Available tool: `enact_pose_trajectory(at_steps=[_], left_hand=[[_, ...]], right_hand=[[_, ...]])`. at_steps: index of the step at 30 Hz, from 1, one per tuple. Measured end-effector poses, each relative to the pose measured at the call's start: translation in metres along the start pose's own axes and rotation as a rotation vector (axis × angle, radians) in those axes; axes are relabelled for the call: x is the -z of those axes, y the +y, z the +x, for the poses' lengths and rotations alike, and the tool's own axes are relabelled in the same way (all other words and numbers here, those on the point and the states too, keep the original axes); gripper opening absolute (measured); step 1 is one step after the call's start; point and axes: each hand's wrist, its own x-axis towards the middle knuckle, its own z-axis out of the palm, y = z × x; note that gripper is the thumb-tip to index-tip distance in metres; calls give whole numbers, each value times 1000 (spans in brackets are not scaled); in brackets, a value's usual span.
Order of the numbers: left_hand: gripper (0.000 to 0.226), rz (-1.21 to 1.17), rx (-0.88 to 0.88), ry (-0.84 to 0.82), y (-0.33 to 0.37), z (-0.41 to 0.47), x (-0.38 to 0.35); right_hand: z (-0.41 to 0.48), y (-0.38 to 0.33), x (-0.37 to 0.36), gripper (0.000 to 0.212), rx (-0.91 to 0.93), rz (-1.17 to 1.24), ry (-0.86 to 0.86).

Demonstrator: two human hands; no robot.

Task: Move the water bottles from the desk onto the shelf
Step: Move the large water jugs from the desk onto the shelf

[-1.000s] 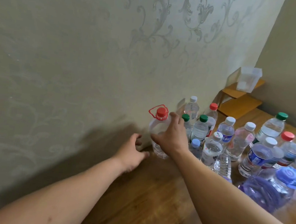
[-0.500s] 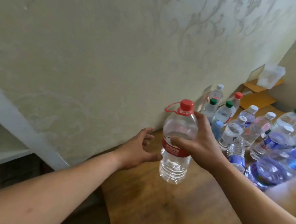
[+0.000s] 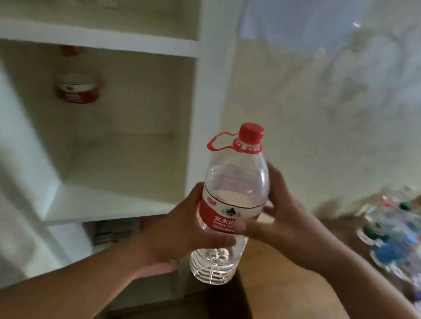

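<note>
A clear water bottle [image 3: 237,177] with a red cap, red carry loop and red label is upright in the air off the desk's left end. My left hand [image 3: 182,230] grips its lower body from the left. My right hand [image 3: 279,217] holds its label band from the right. The white shelf [image 3: 112,205] stands to the left, and one red-labelled bottle [image 3: 77,83] stands at the back of its middle compartment. Several other bottles [image 3: 400,234] remain blurred on the wooden desk [image 3: 291,293] at the right.
A patterned wall [image 3: 325,106] rises behind the desk. The shelf has an upper board [image 3: 92,37] and a white upright [image 3: 210,82] between its compartment and the wall. Dark floor shows below the desk edge.
The bottle has been lifted off the desk and carried left toward the shelf. My left hand, open beside it before, now grips it. The view has swung left.
</note>
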Motion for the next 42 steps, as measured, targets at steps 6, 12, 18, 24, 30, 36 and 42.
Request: enact_pose_trajectory(at_steps=[6,12,18,24,30,36,42], left_hand=[[99,99,-16,389,-10,-64,96],[99,107,-59,520,-24,-54,158],[110,198,-65,515,-37,-3,223],[115,243,-9,572,-78,31,269],[95,361,22,843,-107,57,289],[76,323,92,959,-168,69,298],[64,364,174,954,-197,87,323]], right_hand=[[54,20,-129,93,-119,-104,-240],[132,32,-198,98,-110,-54,-168],[214,34,-225,93,-137,-66,-25],[271,58,-249,89,-147,-63,34],[335,76,-270,86,-107,-9,105],[364,117,-294,70,-214,-89,187],[406,135,-298,74,-183,-292,209]])
